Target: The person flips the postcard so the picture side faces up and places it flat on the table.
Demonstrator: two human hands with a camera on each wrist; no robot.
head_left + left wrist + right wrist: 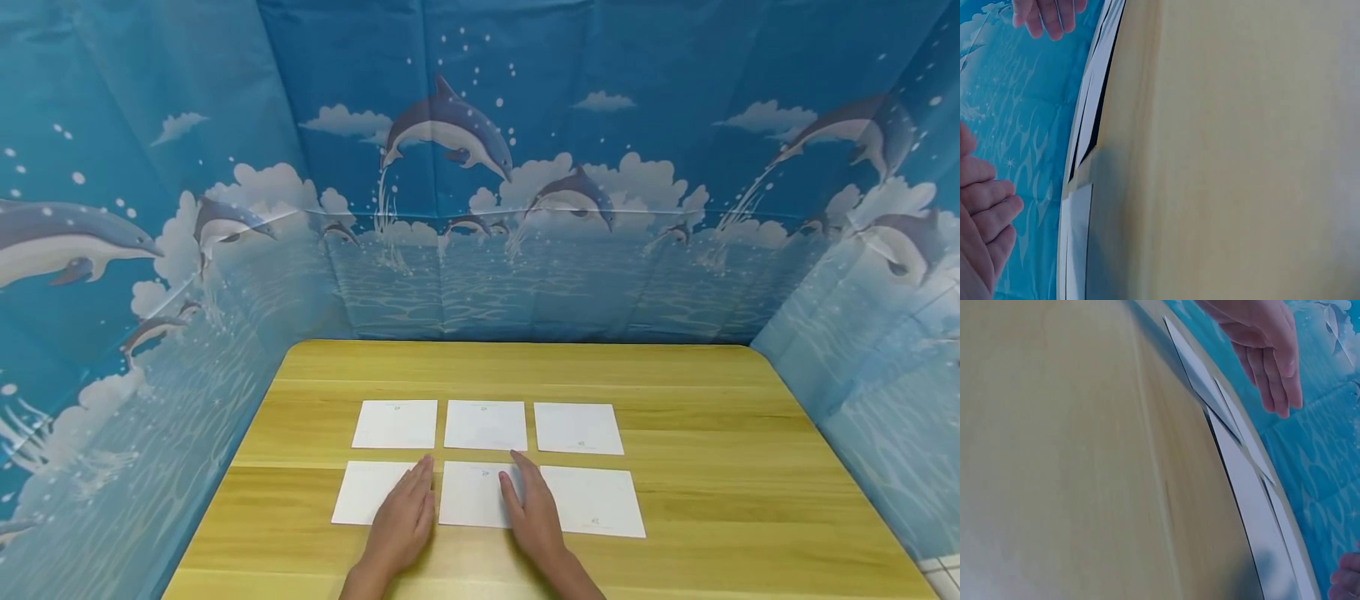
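Note:
Six white square cards lie in two rows of three on the wooden table [712, 433]. My left hand [405, 517] lies flat with straight fingers, over the right edge of the front-left card [363, 492]. My right hand [532, 508] lies flat over the right edge of the front-middle card [472, 496], beside the front-right card [596, 500]. The back row [485, 425] is untouched. In the left wrist view the left hand [982, 219] shows straight fingers near the card edges [1088, 125]. The right wrist view shows the right hand [1266, 350] stretched out above the cards [1254, 506].
A blue dolphin-print backdrop [480, 167] walls in the table on the left, back and right. Bare wood lies behind the cards and to their right [750, 500]. The table's left edge [240, 467] runs close to the cards.

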